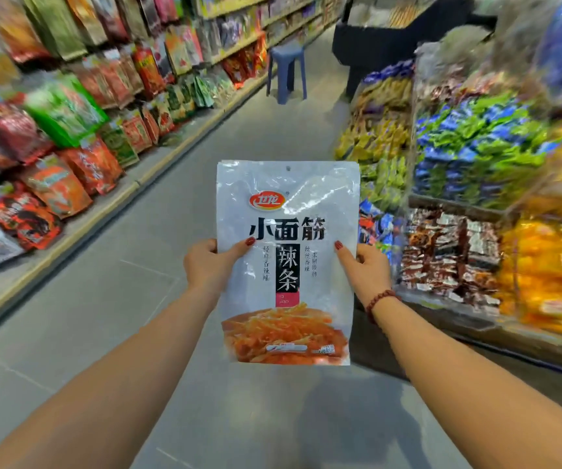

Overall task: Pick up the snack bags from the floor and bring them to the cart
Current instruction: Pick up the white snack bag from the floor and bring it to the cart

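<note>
Snack bag (288, 262) upright between left hand (209, 265) and right hand (367, 270).

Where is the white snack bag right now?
In the head view, the white snack bag is held upright at centre frame over the aisle floor, left hand pinching its left edge, right hand its right.

I see bright, even light from above. Glare streaks the top of the snack bag (288, 231), sharp at centre frame. The shelves (52, 113) at left and bins (475, 147) at right smear with blur toward the edges. A soft shadow dulls the floor (340, 418) at lower centre.
</note>
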Demonstrator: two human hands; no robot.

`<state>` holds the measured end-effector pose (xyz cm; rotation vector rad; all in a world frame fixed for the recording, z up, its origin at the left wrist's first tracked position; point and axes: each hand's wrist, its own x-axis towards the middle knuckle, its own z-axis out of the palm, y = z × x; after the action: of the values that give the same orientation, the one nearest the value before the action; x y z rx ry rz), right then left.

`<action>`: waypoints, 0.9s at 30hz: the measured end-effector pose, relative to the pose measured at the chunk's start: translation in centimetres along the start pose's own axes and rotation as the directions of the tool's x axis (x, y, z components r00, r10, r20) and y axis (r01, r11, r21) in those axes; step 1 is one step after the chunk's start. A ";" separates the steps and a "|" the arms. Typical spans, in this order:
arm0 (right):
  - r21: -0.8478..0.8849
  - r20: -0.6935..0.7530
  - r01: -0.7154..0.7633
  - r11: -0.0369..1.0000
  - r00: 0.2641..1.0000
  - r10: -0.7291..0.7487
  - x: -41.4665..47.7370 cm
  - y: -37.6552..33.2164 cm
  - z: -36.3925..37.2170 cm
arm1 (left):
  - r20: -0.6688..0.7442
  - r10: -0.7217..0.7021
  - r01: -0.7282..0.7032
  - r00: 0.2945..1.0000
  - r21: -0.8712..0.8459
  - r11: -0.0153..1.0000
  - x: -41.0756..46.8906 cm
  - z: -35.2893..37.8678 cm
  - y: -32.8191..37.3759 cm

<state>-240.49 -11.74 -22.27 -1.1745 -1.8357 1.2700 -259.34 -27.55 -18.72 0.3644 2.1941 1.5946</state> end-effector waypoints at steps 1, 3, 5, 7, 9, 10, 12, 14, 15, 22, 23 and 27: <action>0.007 -0.017 0.011 1.000 1.000 -0.011 0.3 -2.4 -1.4 | 0.019 0.015 -0.016 1.000 0.006 1.000 -0.4 -0.3 2.9; -0.006 -0.062 0.045 0.999 0.997 -0.046 0.5 -7.2 -4.4 | 0.053 0.069 -0.069 0.996 -0.001 0.998 -0.9 -0.4 8.2; -0.037 -0.131 0.080 0.996 0.988 -0.084 0.6 -11.0 -7.6 | 0.103 0.126 -0.125 0.987 -0.010 0.992 -1.6 0.0 12.9; -0.074 -0.221 0.100 0.992 0.969 -0.114 0.9 -13.8 -11.1 | 0.166 0.191 -0.185 0.967 -0.052 0.981 -2.4 1.2 17.2; -0.099 -0.285 0.097 0.990 0.951 -0.122 1.1 -15.9 -14.7 | 0.213 0.255 -0.239 0.943 -0.100 0.966 -3.5 2.7 21.1; -0.107 -0.316 0.094 0.990 0.941 -0.124 1.1 -16.7 -16.5 | 0.233 0.287 -0.264 0.929 -0.123 0.957 -4.2 3.7 22.7; -0.137 -0.371 0.099 0.986 0.918 -0.144 0.4 -17.9 -20.2 | 0.291 0.332 -0.295 0.897 -0.165 0.941 -5.7 5.8 25.2; -0.169 -0.421 0.109 0.980 0.891 -0.172 -0.4 -18.4 -24.2 | 0.333 0.367 -0.324 0.869 -0.177 0.929 -7.5 8.4 27.2; -0.175 -0.440 0.105 0.979 0.881 -0.173 -0.8 -18.3 -26.2 | 0.351 0.381 -0.339 0.855 -0.178 0.924 -8.4 9.8 28.0; -0.209 -0.622 0.052 0.977 0.764 -0.174 -5.9 -15.8 -41.1 | 0.497 0.451 -0.394 0.741 -0.221 0.892 -17.6 22.7 32.2; -0.198 -0.649 0.038 0.979 0.744 -0.160 -6.6 -15.1 -43.4 | 0.526 0.461 -0.404 0.715 -0.228 0.886 -19.5 24.6 32.8; -0.186 -0.723 -0.031 0.982 0.681 -0.115 -10.8 -12.4 -52.2 | 0.622 0.490 -0.406 0.611 -0.284 0.868 -26.9 32.0 34.2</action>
<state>-195.70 -2.78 7.82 -1.4542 -1.3520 0.4542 -221.54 -1.46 9.66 1.3312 1.4779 1.4624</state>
